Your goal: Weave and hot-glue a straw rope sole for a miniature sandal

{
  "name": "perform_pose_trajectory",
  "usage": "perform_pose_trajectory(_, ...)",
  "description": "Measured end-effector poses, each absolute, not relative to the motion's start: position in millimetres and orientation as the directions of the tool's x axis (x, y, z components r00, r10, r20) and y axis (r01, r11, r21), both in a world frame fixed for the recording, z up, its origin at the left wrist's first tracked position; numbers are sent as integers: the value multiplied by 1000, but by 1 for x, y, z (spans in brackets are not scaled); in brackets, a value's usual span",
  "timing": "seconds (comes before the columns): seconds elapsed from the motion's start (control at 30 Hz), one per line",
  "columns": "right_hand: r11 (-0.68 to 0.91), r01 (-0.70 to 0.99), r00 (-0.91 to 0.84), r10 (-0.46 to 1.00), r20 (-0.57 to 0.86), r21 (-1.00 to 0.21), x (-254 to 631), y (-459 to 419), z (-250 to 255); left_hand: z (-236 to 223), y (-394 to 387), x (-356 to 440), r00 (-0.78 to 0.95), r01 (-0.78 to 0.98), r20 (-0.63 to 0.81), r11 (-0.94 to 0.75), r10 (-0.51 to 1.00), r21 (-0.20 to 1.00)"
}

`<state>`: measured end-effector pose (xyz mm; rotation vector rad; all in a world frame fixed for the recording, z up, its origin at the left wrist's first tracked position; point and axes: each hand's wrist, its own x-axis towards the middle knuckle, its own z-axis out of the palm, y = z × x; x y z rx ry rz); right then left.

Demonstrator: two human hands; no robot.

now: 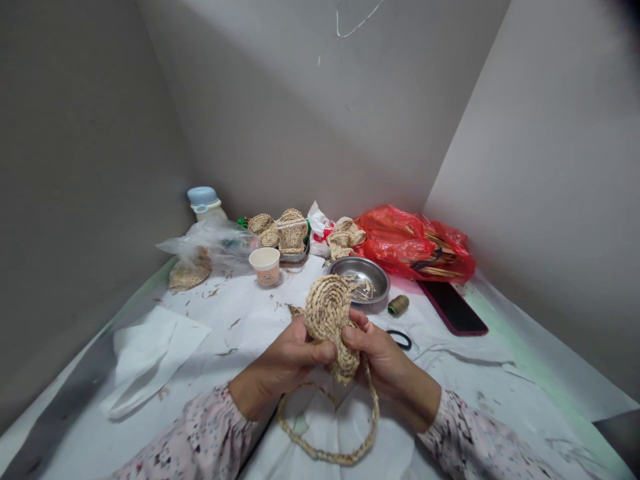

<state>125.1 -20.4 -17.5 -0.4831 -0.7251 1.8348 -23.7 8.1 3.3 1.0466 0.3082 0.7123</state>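
Between my two hands is a coiled straw sole point(329, 307), woven from braided plant fibre and held upright over the table. My left hand point(303, 350) grips its lower left side, thumb pressed on the front. On the other edge, my right hand point(373, 343) pinches it with the thumb in front and fingers behind. A loose straw braid point(345, 459) hangs from the piece by my right hand and loops down over the cloth. Black scissors point(401, 340) lie partly hidden behind my right hand.
Behind stand a metal bowl point(383, 285) with straw scraps, a paper cup point(265, 265), woven straw pieces point(292, 233) and a red plastic bag point(395, 237). A thread spool point(399, 305) and a phone point(455, 310) lie right. White paper point(150, 357) lies left. Grey walls enclose the table.
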Motion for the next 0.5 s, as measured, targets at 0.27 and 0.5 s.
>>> perform_pose_trajectory(0.27, -265, -683, -368, 930, 8, -681, 125, -19, -19, 6, 6, -24, 736, -382, 88, 306, 671, 872)
perform_pose_trajectory(0.5, -260, -694, -371, 928, 25, -671, 125, -20, -19, 3, 7, -23, 736, -386, 101, 293, 670, 875)
